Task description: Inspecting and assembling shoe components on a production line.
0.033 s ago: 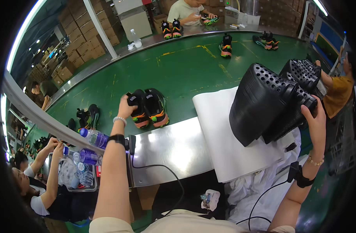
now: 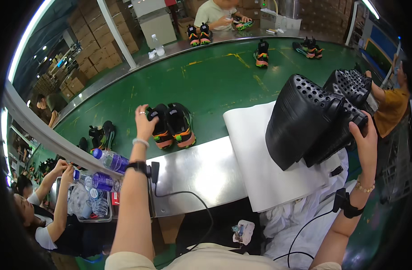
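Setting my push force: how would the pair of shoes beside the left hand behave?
The shoes stand upright, so they probably won't roll. Their soft-looking black uppers may give if squeezed; the orange heels look firmer.

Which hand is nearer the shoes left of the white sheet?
The left hand, just left of the shoes; the right hand is far to their right, holding a black piece.
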`<state>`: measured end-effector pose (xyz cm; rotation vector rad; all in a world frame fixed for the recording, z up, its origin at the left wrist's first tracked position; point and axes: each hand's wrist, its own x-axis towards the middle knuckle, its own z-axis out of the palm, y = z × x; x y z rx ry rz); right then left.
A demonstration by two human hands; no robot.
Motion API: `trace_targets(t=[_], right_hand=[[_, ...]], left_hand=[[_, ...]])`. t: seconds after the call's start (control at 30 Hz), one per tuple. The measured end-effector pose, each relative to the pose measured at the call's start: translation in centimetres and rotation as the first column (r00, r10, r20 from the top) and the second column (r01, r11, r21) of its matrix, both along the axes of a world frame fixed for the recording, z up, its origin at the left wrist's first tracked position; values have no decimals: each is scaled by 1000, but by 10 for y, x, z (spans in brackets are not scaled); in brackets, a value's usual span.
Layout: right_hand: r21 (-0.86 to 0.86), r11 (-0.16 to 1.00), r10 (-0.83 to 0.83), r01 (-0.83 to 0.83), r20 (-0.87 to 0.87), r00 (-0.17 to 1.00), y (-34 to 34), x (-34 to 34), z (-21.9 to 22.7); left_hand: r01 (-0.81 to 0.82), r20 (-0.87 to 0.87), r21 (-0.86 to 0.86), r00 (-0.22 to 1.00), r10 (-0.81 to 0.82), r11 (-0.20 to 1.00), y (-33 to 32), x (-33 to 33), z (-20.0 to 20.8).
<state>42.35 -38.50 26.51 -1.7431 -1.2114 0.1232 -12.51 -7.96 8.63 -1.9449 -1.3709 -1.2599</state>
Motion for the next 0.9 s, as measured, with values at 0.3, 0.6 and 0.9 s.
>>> trace_targets(t=[0.3, 0.6, 0.9], right_hand=[[372, 917, -140, 142, -34, 990, -44, 15, 3], [441, 879, -138, 180, -126, 982, -103, 28, -18], [409, 901, -127, 146, -73, 989, -103, 27, -50]], left_hand=[[1, -206, -802, 938, -278, 598, -6, 72, 7], [144, -29, -851, 947, -320, 504, 40, 136, -21], [41, -374, -868, 599, -708, 494, 78, 132, -29]])
